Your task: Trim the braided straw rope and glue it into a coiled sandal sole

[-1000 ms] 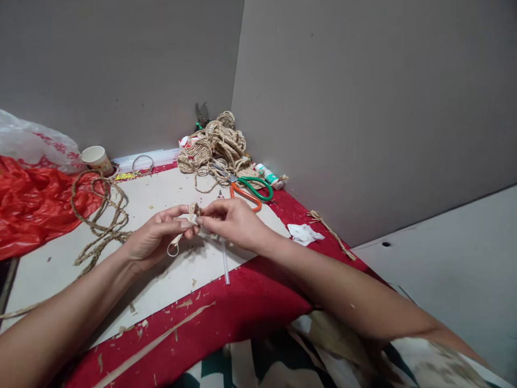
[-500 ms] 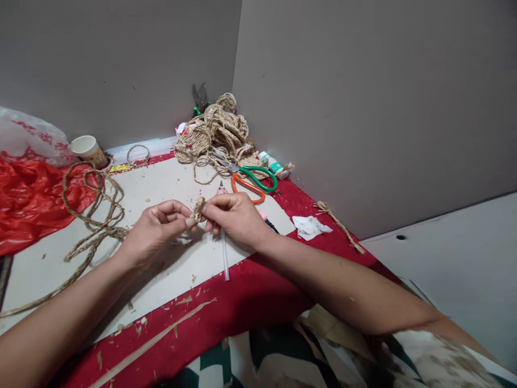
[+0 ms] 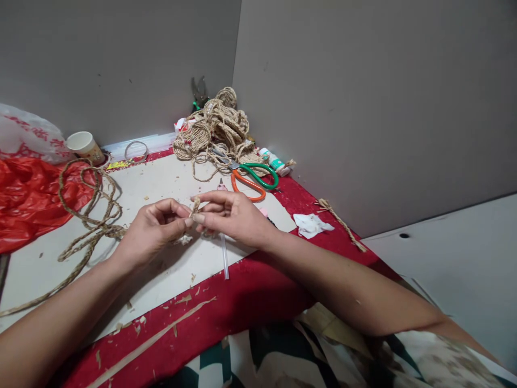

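Observation:
Between my fingertips is a small knotted piece of straw rope [image 3: 195, 206], above a white board [image 3: 161, 275]. My left hand [image 3: 155, 229] pinches it from the left with thumb and forefinger. From the right, my right hand [image 3: 234, 218] has its thumb on the piece, with the forefinger stretched along its top. A thicker braided rope [image 3: 86, 237] lies looped left of my left hand. Beneath my right hand lies a clear glue stick [image 3: 225, 258], and the pink tip of a tool [image 3: 221, 185] shows just beyond the fingers.
Scissors with orange and green handles [image 3: 258, 178] lie before a heap of thin rope [image 3: 222, 126]. Also there are a white bottle [image 3: 272, 160], crumpled tissue [image 3: 311, 225], paper cup [image 3: 85, 147], red plastic bag [image 3: 36, 199] and grey walls [image 3: 363, 108].
My right hand's fingers have shifted slightly left and spread along the top of the small rope piece. The piece has turned a little more upright. The view has shifted slightly.

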A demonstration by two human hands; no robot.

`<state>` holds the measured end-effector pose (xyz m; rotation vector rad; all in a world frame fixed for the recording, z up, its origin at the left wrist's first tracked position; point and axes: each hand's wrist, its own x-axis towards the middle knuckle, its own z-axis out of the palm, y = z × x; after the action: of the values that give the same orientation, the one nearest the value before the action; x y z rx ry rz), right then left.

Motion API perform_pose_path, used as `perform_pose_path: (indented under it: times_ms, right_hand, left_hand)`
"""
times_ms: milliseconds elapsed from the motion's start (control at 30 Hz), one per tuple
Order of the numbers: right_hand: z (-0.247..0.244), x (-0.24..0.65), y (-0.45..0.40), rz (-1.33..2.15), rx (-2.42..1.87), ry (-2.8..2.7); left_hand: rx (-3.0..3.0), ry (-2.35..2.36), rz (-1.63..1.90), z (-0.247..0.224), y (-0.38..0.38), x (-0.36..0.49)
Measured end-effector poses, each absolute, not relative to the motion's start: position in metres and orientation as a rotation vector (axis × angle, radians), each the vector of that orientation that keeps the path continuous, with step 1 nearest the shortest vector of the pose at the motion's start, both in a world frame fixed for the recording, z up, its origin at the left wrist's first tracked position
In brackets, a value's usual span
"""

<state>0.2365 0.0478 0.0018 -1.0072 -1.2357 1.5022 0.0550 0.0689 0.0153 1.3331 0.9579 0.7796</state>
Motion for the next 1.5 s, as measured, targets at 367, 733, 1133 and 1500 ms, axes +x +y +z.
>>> perform_pose_path:
  times_ms: [367,733,1133,1500]
  right_hand:
    - [-0.012,0.239,0.055,1.39,-0.904,-1.265]
    - [-0.009,0.238,0.052,1.297,-0.894,-1.231]
    - [-0.012,0.238,0.053,1.355,-0.8,-1.181]
    - [-0.006,0.257,0.066,1.078,-0.952,-0.914]
  left_hand:
    - [1.67,1.037,0.872,0.017,0.058,0.058]
    - [1.48,1.055,0.8,0.023,0.056,0.06]
    - [1.357,0.96,0.726,0.016,0.06,0.058]
    - [1.487,1.088,0.906,0.015,0.056,0.057]
